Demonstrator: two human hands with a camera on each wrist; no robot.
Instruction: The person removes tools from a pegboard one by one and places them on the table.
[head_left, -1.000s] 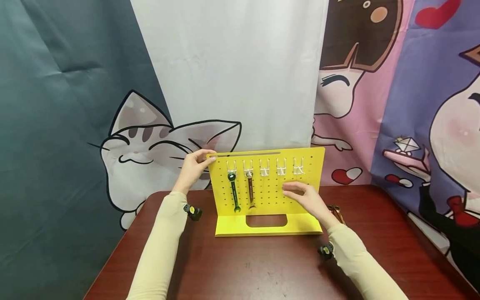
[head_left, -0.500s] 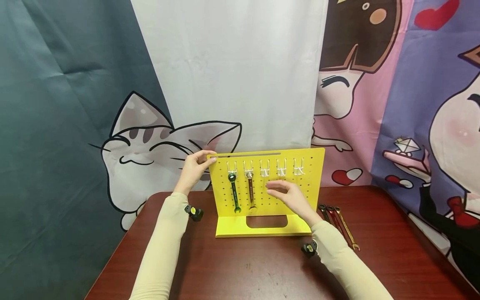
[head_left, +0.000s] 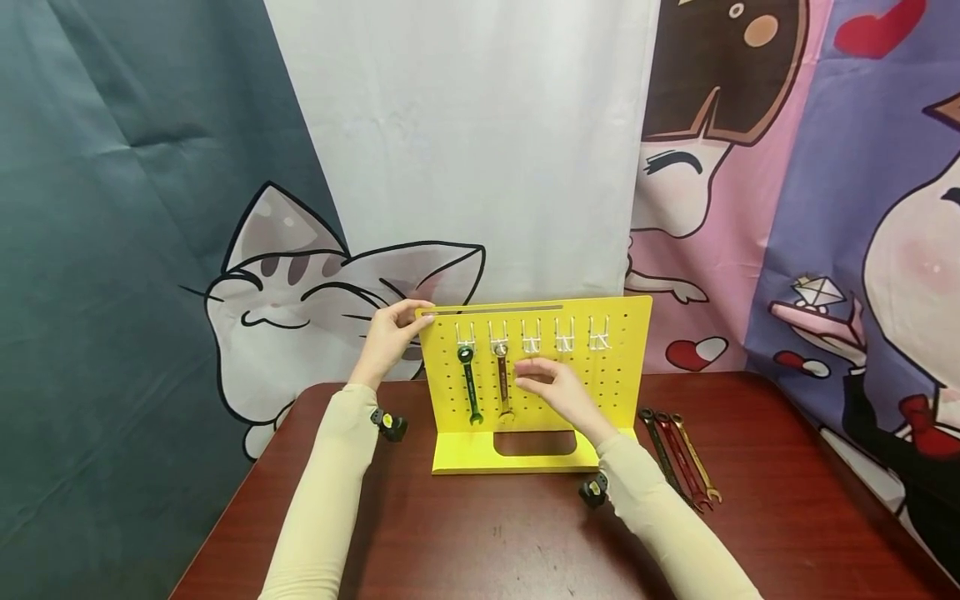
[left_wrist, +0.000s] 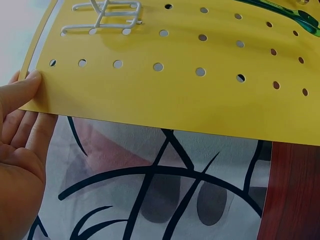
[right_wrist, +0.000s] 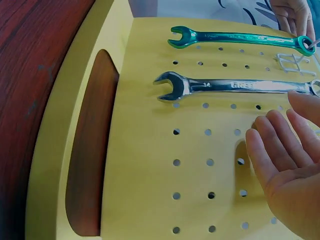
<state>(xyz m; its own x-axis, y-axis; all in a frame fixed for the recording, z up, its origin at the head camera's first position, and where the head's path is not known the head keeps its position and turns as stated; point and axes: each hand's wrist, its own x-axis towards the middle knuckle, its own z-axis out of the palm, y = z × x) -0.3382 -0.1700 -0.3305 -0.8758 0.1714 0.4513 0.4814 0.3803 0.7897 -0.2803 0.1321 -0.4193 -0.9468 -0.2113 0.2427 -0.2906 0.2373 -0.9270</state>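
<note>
Board, head view: A yellow pegboard (head_left: 619, 367) is stood on the brown table (head_left: 450, 533), its upper left corner pinched by the left hand (head_left: 387, 340).
Hung wrenches: A green wrench (head_left: 470, 383) and, beside it, a silver wrench (head_left: 503, 382) are hung from the two leftmost of five white hooks (head_left: 531, 343).
Right hand: The right hand (head_left: 557, 392) is held just right of the silver wrench, thumb and fingers parted, nothing gripped.
In the way: Part of the panel and of its base is covered by the right hand and the right sleeve (head_left: 667, 525).
Loose wrenches: A dark wrench (head_left: 665, 457), a red wrench (head_left: 679, 455) and a gold wrench (head_left: 694, 455) are laid close together right of the board.
Behind: A curtain (head_left: 487, 125) printed with cartoon figures is hung past the table.
Corner, left wrist view: The edge is held between the thumb in front and the fingers behind; one hook is seen nearby.
Palm, right wrist view: The fingers are loosely straightened, and the silver wrench is slightly overlapped by the thumb; whether it is touched cannot be told.
</note>
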